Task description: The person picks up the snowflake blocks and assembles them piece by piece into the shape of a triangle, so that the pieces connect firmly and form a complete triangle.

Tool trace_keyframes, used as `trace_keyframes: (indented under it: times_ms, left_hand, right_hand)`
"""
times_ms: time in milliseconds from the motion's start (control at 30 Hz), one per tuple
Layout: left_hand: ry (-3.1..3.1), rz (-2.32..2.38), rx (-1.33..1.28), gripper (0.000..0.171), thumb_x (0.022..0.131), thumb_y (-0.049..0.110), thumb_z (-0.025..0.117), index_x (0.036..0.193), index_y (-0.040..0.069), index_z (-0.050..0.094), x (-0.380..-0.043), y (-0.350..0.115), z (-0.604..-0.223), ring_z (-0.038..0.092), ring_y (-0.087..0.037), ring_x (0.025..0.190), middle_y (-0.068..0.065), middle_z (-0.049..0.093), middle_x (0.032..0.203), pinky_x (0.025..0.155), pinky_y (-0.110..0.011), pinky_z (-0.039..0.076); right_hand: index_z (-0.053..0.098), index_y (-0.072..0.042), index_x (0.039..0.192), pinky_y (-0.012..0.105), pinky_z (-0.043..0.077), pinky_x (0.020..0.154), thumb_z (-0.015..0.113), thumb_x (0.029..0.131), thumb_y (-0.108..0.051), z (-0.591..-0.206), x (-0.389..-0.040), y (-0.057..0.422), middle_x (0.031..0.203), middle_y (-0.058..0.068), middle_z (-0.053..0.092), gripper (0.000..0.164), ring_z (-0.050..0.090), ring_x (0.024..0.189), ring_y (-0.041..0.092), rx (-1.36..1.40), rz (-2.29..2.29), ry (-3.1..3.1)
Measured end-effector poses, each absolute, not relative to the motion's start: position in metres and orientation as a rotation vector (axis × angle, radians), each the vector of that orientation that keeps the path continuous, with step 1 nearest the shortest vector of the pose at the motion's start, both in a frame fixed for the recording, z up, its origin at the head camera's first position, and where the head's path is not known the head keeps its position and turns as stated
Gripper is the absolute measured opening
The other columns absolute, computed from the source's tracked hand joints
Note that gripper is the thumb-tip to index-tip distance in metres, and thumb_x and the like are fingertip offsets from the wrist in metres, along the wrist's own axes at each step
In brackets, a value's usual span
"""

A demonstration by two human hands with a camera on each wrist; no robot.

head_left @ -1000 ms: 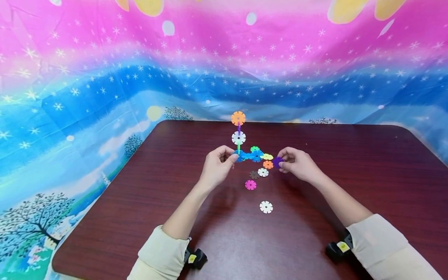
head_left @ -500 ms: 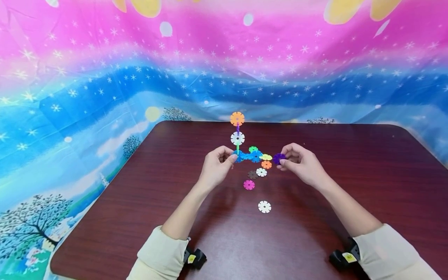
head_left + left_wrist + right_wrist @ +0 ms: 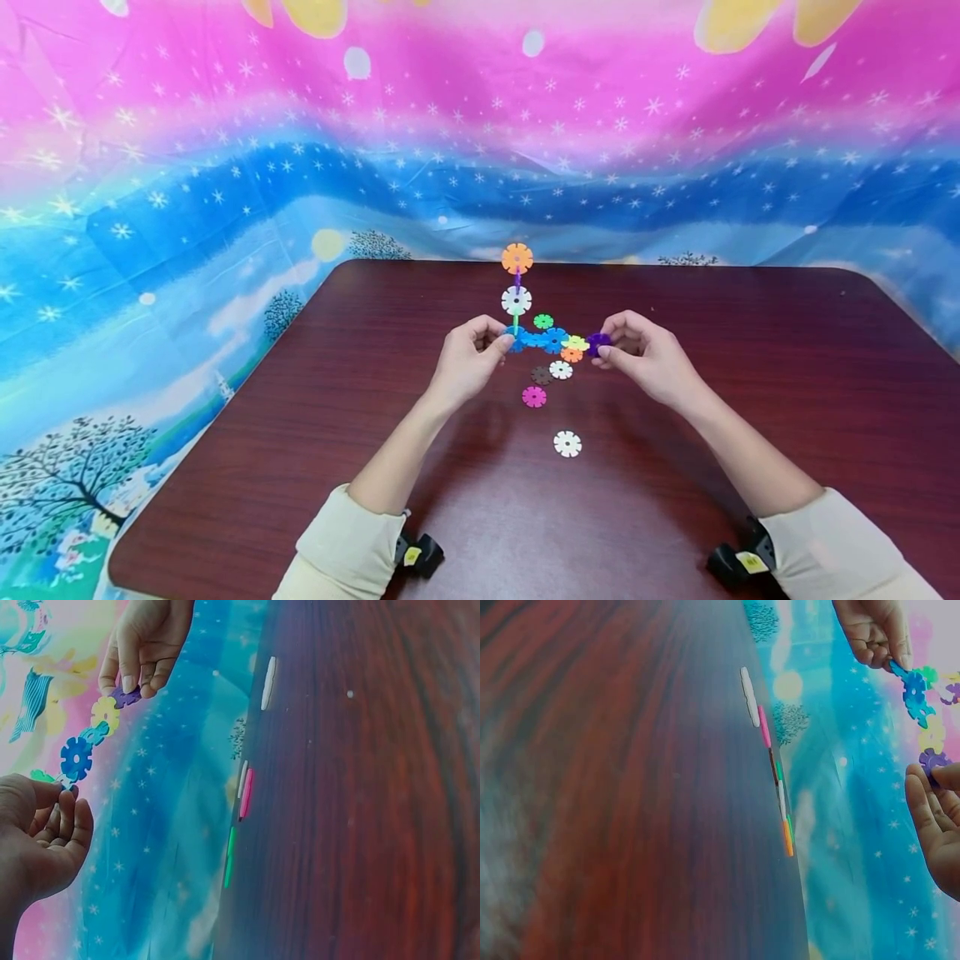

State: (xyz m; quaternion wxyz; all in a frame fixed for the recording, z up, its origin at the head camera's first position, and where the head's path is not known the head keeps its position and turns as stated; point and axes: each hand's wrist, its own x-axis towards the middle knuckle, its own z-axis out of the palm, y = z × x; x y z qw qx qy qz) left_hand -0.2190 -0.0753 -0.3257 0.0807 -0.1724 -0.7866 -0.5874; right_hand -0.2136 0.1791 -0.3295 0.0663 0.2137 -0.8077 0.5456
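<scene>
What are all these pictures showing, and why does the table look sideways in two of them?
There's no robot here, just a person's two bare hands! The wide picture comes from a camera worn on the head. The other two come from the black wrist cameras, so the table looks tipped.

Notched discs lie on it: green, orange, brown, pink and white.

The left hand pinches a blue disc at one end of a joined chain. The right hand pinches a purple disc by the chain's yellow disc. I can't tell whether those two are locked together.
</scene>
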Motion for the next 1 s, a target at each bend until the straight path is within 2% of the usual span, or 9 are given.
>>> trace_keyframes:
  times_ms: [167, 233, 367, 533, 633, 900, 1000]
  left_hand:
    - [-2.368, -1.751, -0.518, 0.009, 0.089, 0.01, 0.062, 0.089, 0.001, 0.063, -0.2194, -0.0752, -0.326, 0.054, -0.018, 0.062, -0.017, 0.059, 0.074, 0.053, -0.026, 0.042]
    - [-2.376, -1.747, -0.517, 0.009, 0.089, 0.01, 0.062, 0.089, 0.001, 0.063, -0.2198, -0.0753, -0.326, 0.054, -0.019, 0.062, -0.015, 0.059, 0.072, 0.052, -0.026, 0.041]
    - [-2.394, -1.737, -0.512, 0.009, 0.088, 0.01, 0.063, 0.088, 0.001, 0.063, -0.2205, -0.0758, -0.3257, 0.056, -0.029, 0.064, -0.007, 0.057, 0.068, 0.051, -0.027, 0.041]
    - [-2.396, -1.727, -0.522, 0.007, 0.088, 0.007, 0.062, 0.087, 0.001, 0.062, -0.2217, -0.0763, -0.3264, 0.054, -0.023, 0.06, -0.005, 0.056, 0.065, 0.049, -0.026, 0.039]
    - [-2.402, -1.722, -0.529, 0.006, 0.088, 0.006, 0.062, 0.086, 0.0, 0.062, -0.2218, -0.0768, -0.3268, 0.051, -0.017, 0.058, -0.005, 0.055, 0.064, 0.048, -0.025, 0.038]
    - [-2.405, -1.671, -0.54, 0.007, 0.088, 0.006, 0.062, 0.088, -0.001, 0.064, -0.2238, -0.0775, -0.3303, 0.05, -0.017, 0.055, -0.004, 0.054, 0.062, 0.047, -0.024, 0.037]
    - [-2.393, -1.676, -0.531, 0.007, 0.088, 0.005, 0.062, 0.088, -0.001, 0.064, -0.224, -0.077, -0.3314, 0.05, -0.016, 0.055, -0.004, 0.054, 0.062, 0.048, -0.024, 0.038]
  right_hand:
    - [0.052, 0.003, 0.099, 0.032, 0.054, 0.069, 0.06, 0.086, 0.004, -0.329, -0.2127, 0.1782, 0.086, 0.018, 0.064, 0.015, 0.066, 0.077, 0.028, 0.641, 1.616, -2.44]
    - [0.053, 0.002, 0.097, 0.032, 0.054, 0.068, 0.061, 0.086, 0.004, -0.3289, -0.213, 0.1778, 0.085, 0.017, 0.064, 0.014, 0.066, 0.076, 0.027, 0.64, 1.591, -2.441]
    - [0.055, 0.002, 0.094, 0.031, 0.054, 0.068, 0.063, 0.084, 0.006, -0.3289, -0.2147, 0.1771, 0.081, 0.015, 0.062, 0.014, 0.066, 0.075, 0.025, 0.651, 1.552, -2.449]
    - [0.053, 0.001, 0.09, 0.035, 0.054, 0.066, 0.061, 0.082, 0.012, -0.3277, -0.216, 0.1757, 0.079, 0.013, 0.059, 0.015, 0.066, 0.072, 0.02, 0.656, 1.513, -2.495]
    - [0.053, 0.001, 0.089, 0.036, 0.054, 0.065, 0.061, 0.081, 0.014, -0.3262, -0.2163, 0.1741, 0.078, 0.011, 0.058, 0.017, 0.066, 0.071, 0.022, 0.659, 1.484, -2.509]
    - [0.052, 0.002, 0.089, 0.036, 0.054, 0.065, 0.056, 0.083, 0.016, -0.3236, -0.2189, 0.1737, 0.078, 0.015, 0.058, 0.015, 0.066, 0.073, 0.03, 0.693, 1.539, -2.57]
    - [0.052, 0.003, 0.089, 0.035, 0.054, 0.065, 0.057, 0.083, 0.015, -0.3233, -0.2194, 0.1735, 0.078, 0.015, 0.059, 0.014, 0.066, 0.072, 0.029, 0.708, 1.547, -2.582]
